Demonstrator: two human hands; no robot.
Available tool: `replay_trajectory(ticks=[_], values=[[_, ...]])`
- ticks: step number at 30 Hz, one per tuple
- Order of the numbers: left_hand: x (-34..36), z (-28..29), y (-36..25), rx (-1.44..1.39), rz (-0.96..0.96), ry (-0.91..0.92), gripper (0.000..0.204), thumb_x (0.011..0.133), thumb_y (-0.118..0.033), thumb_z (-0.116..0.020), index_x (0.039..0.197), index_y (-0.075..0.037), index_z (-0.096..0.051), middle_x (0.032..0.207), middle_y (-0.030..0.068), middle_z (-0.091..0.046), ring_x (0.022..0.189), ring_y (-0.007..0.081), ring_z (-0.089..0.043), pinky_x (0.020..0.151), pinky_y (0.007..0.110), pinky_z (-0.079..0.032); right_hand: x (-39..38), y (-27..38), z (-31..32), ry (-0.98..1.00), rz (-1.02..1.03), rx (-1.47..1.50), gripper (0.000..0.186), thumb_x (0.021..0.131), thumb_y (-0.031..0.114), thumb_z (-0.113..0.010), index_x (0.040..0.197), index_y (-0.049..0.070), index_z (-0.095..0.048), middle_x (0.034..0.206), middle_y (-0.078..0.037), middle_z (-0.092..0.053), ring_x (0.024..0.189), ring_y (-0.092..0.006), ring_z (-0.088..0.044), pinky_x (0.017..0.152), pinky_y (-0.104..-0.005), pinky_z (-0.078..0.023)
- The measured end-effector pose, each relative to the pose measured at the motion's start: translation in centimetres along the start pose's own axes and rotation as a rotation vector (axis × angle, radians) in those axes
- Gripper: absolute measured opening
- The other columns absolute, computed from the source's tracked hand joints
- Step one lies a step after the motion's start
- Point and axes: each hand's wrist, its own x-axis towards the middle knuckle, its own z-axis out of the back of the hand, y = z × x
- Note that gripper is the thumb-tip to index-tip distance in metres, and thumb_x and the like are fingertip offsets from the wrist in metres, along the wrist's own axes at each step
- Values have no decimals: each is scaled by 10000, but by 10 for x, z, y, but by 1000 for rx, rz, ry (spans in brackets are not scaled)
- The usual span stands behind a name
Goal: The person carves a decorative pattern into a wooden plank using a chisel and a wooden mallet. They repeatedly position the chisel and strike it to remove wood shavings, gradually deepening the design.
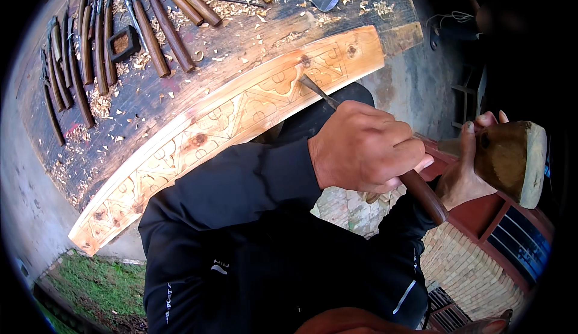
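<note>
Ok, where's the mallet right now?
Head view, far right: the mallet is in the right hand, beside the chisel handle's end.

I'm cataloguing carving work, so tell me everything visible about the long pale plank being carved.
The carved plank is a long, pale, fresh-looking wooden board lying diagonally along the near edge of a dark workbench. Its face carries a shallow band of triangles and looping floral outlines, with several dark knots. One end juts past the bench edge. A chisel held in the left hand meets it with its blade tip near the far end. Loose wood shavings lie beside it.
</note>
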Motion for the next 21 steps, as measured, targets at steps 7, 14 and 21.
replay_trajectory(ticks=[7,14,21], values=[[-2,4,4,35,23,21,365,781,-164,-847,625,-114,-521,547,13,-426,438,197,-493,405,345,-347,-6,-5,-1,84,-4,17,591,811,-194,-708,1366,-73,-541,1075,-117,-684,911,-146,-639,873,-288,-531],[-4,4,8,34,34,11,350,801,-156,-834,630,-113,-532,549,14,-431,440,196,-495,410,346,-347,-6,-9,-2,85,18,27,577,833,-178,-709,1373,-70,-538,1085,-108,-682,929,-145,-638,895,-289,-527],[-4,4,7,30,41,15,346,800,-154,-837,632,-110,-538,549,16,-443,442,198,-498,412,346,-347,-8,-8,1,116,-5,-28,559,852,-171,-701,1375,-61,-539,1097,-96,-679,945,-141,-632,911,-287,-521]])
